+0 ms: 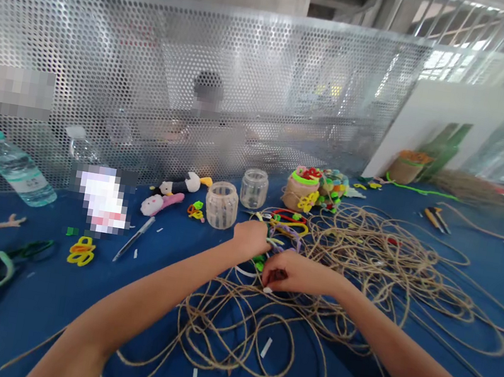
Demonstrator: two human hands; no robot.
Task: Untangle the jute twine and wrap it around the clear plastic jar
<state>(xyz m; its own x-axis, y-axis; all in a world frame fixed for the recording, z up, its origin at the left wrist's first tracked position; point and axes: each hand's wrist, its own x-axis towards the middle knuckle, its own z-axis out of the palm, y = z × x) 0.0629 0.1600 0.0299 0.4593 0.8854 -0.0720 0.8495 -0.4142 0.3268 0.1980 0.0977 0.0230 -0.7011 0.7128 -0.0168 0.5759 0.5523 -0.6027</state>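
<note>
My left hand [251, 240] is curled beside a small heap of coloured pipe cleaners [292, 223], its fingertips turned away from view. What it holds, if anything, is hidden. Just to its right, my right hand [293, 273] is closed, thumb and fingers bent together above the twine. A small white bit [267, 290] shows at its fingertips, too small to name. Green fuzzy pieces [259, 261] lie between the two hands. Loops of loose brown twine [253, 329] spread under and in front of both hands, with a larger tangle to the right.
Behind the hands stand a ribbed glass jar [221, 206], a plain jar [254, 189] and a twine-wrapped jar [297, 197]. Pliers [437, 219] lie right. A pen [133, 238], phone [103, 198] and water bottle [20, 172] are left. A perforated metal screen [165, 73] borders the back.
</note>
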